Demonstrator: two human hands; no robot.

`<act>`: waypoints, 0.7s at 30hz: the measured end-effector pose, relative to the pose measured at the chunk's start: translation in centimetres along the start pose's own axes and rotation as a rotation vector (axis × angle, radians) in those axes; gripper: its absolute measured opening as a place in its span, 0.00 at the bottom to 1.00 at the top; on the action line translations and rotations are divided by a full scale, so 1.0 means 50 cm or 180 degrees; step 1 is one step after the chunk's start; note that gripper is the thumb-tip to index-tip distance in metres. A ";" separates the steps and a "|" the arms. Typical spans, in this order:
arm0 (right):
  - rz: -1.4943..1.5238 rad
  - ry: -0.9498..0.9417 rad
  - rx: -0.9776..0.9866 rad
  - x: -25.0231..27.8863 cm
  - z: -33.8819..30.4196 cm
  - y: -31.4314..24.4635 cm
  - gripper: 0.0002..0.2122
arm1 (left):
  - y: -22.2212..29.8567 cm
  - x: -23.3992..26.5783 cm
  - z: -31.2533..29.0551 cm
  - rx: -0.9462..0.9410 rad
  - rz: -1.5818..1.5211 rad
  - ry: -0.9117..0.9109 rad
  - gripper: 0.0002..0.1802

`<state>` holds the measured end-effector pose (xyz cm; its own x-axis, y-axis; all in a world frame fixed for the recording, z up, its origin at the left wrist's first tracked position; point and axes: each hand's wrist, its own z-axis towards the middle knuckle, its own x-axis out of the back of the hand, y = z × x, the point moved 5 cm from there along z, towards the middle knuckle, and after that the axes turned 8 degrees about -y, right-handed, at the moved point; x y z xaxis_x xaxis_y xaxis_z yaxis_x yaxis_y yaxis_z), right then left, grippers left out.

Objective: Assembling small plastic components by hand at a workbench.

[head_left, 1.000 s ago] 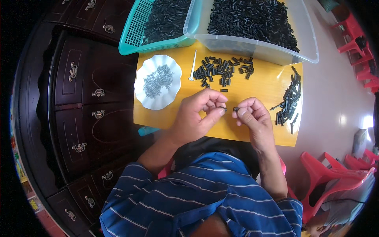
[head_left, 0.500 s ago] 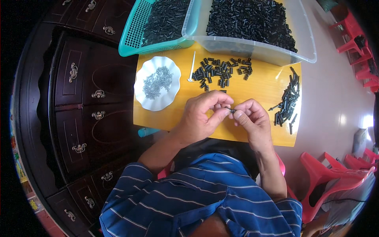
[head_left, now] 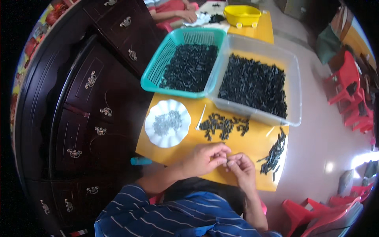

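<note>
Both of my hands meet low over the near side of the yellow table. The fingertips of my left hand and my right hand are pinched together on a small black plastic part, mostly hidden by the fingers. Just beyond them is a loose pile of short black tubes, with a thin white stick at its left. Small silvery metal pieces, perhaps springs, lie on a white scalloped plate to the left. Longer, slim black pieces are heaped at the table's right edge.
A green basket and a clear plastic bin, both full of black parts, stand behind. Farther off are a co-worker's hand and a yellow wheeled tub. Dark drawers line the left; red chairs stand right.
The view has tilted up, bringing the far table, yellow tub and co-worker's hand into sight. My hands stay together at the small black part.
</note>
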<state>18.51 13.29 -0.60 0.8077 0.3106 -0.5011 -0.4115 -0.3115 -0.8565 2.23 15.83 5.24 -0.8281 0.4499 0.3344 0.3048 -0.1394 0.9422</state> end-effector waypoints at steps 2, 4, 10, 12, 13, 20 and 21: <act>-0.0066 -0.0101 -0.0066 -0.003 0.002 -0.002 0.07 | 0.006 0.005 0.001 -0.0147 0.0213 -0.0007 0.14; -0.0157 -0.0125 -0.0155 -0.003 0.000 0.000 0.07 | 0.023 0.007 0.000 -0.0389 0.0577 -0.0006 0.14; 0.0123 -0.0474 -0.0275 -0.013 0.003 0.020 0.06 | 0.049 0.013 -0.014 -0.0748 0.0956 0.0014 0.16; 0.0142 -0.0474 -0.0271 -0.012 0.005 0.032 0.06 | 0.051 0.017 -0.022 -0.0719 0.1023 -0.0026 0.18; 0.0358 -0.0462 -0.0323 -0.016 0.004 0.034 0.06 | 0.055 0.019 -0.026 -0.0744 0.1025 -0.0013 0.18; 0.0831 -0.0323 -0.0320 -0.039 0.012 0.032 0.06 | 0.074 0.019 -0.052 -0.1082 0.2094 0.0310 0.20; 0.0831 -0.0325 -0.0321 -0.041 0.014 0.033 0.06 | 0.070 0.014 -0.052 -0.1147 0.2307 0.0350 0.18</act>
<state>15.90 12.75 -1.07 0.6314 0.2953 -0.7170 -0.5516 -0.4788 -0.6829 1.49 13.39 8.82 -0.5306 0.0527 0.8460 0.6278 -0.6461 0.4340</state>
